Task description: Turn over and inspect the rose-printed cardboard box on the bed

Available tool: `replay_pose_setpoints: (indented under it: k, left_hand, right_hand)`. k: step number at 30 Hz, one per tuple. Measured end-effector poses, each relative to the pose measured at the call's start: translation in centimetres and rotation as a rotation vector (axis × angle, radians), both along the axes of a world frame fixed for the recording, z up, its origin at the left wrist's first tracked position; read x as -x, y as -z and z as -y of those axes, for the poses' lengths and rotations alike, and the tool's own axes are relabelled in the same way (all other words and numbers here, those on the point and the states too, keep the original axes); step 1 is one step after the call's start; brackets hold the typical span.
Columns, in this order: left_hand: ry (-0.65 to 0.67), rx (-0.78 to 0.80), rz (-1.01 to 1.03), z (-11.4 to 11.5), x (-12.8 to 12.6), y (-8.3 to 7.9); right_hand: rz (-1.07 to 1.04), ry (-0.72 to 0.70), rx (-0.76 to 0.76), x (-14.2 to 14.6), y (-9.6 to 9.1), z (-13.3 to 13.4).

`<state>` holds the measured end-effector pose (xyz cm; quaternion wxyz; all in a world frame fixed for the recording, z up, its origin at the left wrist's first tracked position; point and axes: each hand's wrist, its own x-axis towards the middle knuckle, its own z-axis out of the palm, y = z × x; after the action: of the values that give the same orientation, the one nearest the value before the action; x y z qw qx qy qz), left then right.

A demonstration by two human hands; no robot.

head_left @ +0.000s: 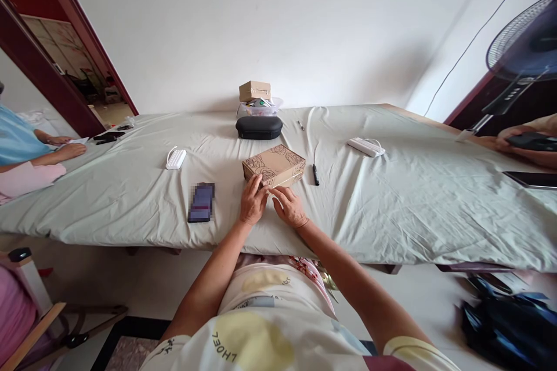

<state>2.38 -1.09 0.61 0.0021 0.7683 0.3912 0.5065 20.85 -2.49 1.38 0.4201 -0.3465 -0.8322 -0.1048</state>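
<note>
A closed brown cardboard box [278,163] with dark rose line drawings sits at an angle in front of me on the cloth-covered table. My left hand [253,202] grips its near left corner, fingers on the top and thumb down by the front side. At the front edge, my right hand [289,206] has its bent fingers against the box, close to the left fingertips. What the fingertips press on is partly hidden. Just right of the box lies a black marker pen [315,174]. A phone [201,203] with a blurred screen rests to the left of my hands.
Behind the box stand a black zip case [259,127], a clear plastic tub [261,109] and a smaller carton [255,90]. White power strips [176,158] lie left and right. A person's hands [72,149] are at the far left; another person's hand holds a dark object [533,141] at right.
</note>
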Motion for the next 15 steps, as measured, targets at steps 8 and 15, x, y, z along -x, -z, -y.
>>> replay_pose_setpoints:
  k: [8,15]
  left_hand:
    - [0.015,-0.038,0.097,-0.4,0.6,-0.1]
    - [-0.034,-0.018,0.088,-0.6,0.3,-0.4]
  right_hand:
    - [0.198,0.059,-0.051,0.8,-0.2,0.1]
    - [0.172,0.129,-0.008,0.9,-0.4,0.2]
